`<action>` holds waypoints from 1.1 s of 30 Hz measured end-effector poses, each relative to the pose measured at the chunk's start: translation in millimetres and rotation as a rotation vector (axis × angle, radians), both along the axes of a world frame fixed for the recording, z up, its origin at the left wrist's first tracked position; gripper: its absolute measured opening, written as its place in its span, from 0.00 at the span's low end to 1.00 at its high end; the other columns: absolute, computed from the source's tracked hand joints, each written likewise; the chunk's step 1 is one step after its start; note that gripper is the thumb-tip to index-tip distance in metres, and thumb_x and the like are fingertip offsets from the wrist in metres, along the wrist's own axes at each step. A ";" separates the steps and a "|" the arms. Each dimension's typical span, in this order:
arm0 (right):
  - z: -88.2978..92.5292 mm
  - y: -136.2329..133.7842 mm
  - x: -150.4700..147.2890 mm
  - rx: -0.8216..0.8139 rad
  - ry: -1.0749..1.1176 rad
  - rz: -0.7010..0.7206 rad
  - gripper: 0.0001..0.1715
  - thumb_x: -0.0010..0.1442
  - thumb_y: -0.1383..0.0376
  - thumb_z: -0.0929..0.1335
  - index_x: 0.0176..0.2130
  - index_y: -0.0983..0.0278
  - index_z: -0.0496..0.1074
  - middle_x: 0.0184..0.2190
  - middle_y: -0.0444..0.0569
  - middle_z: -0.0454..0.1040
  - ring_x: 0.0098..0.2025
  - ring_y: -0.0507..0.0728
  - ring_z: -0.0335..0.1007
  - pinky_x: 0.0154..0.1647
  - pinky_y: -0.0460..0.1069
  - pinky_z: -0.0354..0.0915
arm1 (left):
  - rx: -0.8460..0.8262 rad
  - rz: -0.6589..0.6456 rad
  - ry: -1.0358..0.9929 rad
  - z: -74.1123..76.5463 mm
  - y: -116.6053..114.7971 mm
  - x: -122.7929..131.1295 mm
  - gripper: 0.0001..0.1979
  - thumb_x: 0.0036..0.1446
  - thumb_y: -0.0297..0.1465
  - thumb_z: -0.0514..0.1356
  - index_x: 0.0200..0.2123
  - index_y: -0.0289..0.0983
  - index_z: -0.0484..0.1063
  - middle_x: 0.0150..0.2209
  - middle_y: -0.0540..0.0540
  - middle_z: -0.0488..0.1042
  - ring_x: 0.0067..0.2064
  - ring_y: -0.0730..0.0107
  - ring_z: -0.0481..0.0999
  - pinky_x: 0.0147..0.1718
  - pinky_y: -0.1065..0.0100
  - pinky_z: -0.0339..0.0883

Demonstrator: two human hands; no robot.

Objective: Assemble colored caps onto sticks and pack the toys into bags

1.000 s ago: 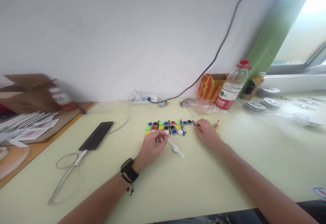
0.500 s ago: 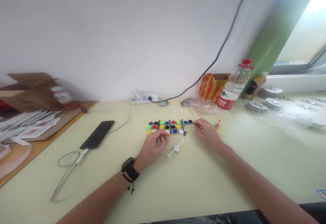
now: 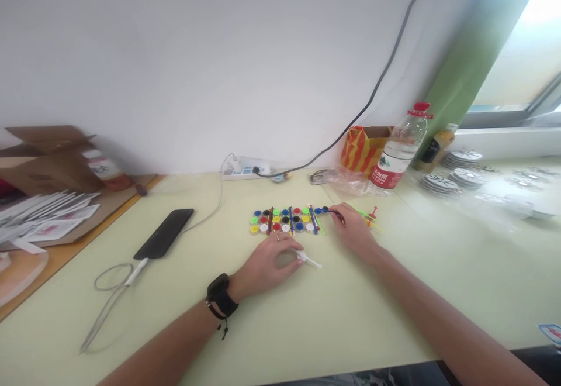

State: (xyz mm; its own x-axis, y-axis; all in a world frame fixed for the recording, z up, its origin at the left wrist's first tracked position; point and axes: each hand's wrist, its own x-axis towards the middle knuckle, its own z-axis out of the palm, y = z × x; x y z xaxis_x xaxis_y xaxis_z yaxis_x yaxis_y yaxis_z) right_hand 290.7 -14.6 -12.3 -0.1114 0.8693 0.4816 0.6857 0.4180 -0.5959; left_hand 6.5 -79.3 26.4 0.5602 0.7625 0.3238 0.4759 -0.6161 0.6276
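My left hand pinches a small white disc with rods just above or on the table, between thumb and index finger. My right hand is closed on a thin blue stick with a dark red part near the fingertips. Beyond and between both hands lie rows of small coloured discs, with bundles of coloured sticks lying across them. A red stick piece and green and yellow sticks rest right of my right hand.
A black phone on a cable lies to the left. At the back stand a power strip, a striped bag and a large water bottle. Stacks of white discs sit at the right, a cardboard box at the left.
My left hand has moved right and nearer to me and taken hold of the white disc with rods, which has turned. My right hand stays on the blue stick in nearly the same place.
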 end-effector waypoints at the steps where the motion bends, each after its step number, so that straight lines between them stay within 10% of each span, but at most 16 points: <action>1: 0.1 0.3 -0.5 0.000 -0.001 0.005 0.13 0.70 0.64 0.61 0.45 0.61 0.74 0.43 0.53 0.77 0.43 0.61 0.74 0.43 0.54 0.68 | -0.006 -0.020 0.006 -0.2 -0.3 0.1 0.10 0.66 0.36 0.63 0.49 0.44 0.80 0.48 0.43 0.78 0.53 0.57 0.76 0.55 0.57 0.70; 10: 6.5 -1.3 -4.5 0.021 -0.034 0.018 0.12 0.69 0.66 0.61 0.44 0.61 0.73 0.42 0.53 0.77 0.42 0.61 0.74 0.45 0.54 0.68 | -0.082 -0.172 0.000 8.4 -13.4 7.9 0.11 0.67 0.37 0.63 0.50 0.45 0.81 0.43 0.43 0.81 0.47 0.58 0.78 0.48 0.59 0.73; 23: 29.7 -13.5 15.2 -0.027 -0.281 -0.226 0.11 0.53 0.66 0.66 0.22 0.60 0.62 0.22 0.45 0.71 0.25 0.55 0.64 0.28 0.50 0.53 | -0.057 0.005 -0.057 -4.5 -2.7 5.0 0.08 0.68 0.32 0.59 0.45 0.42 0.78 0.43 0.45 0.80 0.46 0.61 0.78 0.48 0.61 0.72; 33: 40.8 -29.4 1.8 -0.260 -0.111 0.285 0.09 0.54 0.70 0.64 0.28 0.60 0.74 0.27 0.45 0.77 0.29 0.55 0.69 0.31 0.48 0.62 | -0.037 0.017 -0.074 -7.0 -2.4 5.0 0.10 0.68 0.33 0.60 0.50 0.44 0.78 0.47 0.44 0.80 0.49 0.59 0.78 0.50 0.59 0.73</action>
